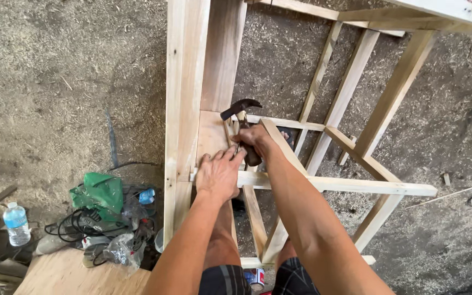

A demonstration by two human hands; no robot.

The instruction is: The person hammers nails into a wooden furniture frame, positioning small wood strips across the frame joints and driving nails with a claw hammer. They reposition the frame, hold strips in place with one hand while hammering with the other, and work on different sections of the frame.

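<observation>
Hammer: claw hammer (240, 108), dark steel head, brownish handle, head raised above the pale plank inside the wooden frame (184, 82), near its long left rail.
Right hand: right hand (253, 137) wrapped tight round the hammer handle, knuckles up.
Left hand: left hand (218, 173) flat, fingers spread and pressing on a thin cross slat (356, 186) where it meets the left rail; nothing gripped.
Frame look: light unfinished timber, slats crossing at angles, standing on the sawdust-strewn floor (55, 71).
Hidden: lower hammer handle covered by the fist; whatever sits under the left fingertips not visible; frame top cut off at the upper edge.
Beside the frame: green bag (100, 191), tangled cables and a power tool heaped left of the rail; water bottle (16, 223) farther left; plywood sheet (72, 276) at the bottom edge.
Open room: bare floor wide to the left; gaps between slats to the right.
</observation>
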